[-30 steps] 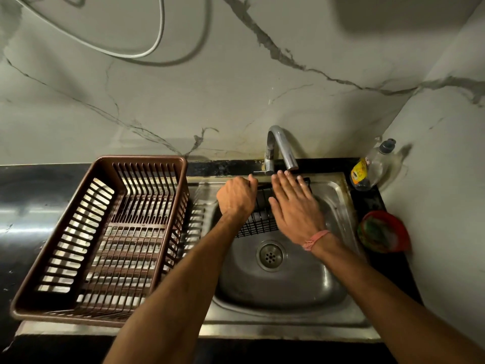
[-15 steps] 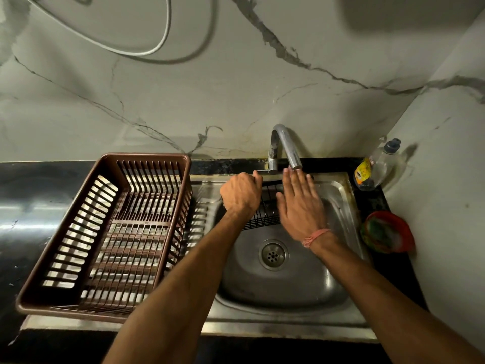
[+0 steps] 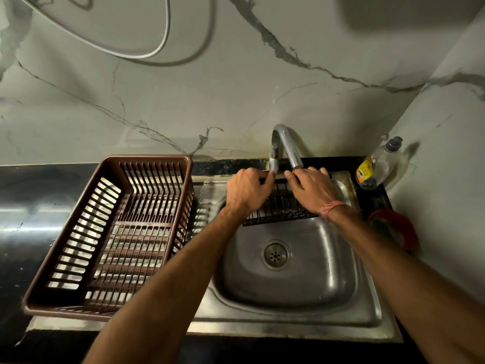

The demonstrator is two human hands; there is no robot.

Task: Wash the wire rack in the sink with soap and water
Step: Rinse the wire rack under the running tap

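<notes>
Both hands, left (image 3: 246, 191) and right (image 3: 312, 189), grip the rack (image 3: 280, 208) under the tap (image 3: 286, 145); soaping seems still to come.

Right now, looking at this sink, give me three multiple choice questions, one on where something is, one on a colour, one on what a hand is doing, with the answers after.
1. Where is the brown dish basket?
A. left of the sink basin
B. inside the basin
C. on the wall

2. What colour is the wire rack?
A. white
B. black
C. yellow

3. What is the left hand doing?
A. hanging idle
B. gripping the rack's far edge
C. holding the soap bottle

Answers: 1 A, it sits on the drainboard beside the sink. 2 B, its bars are dark under the faucet. 3 B, its fingers curl over the rack's top edge, while the soap bottle stands untouched in the corner.
</notes>
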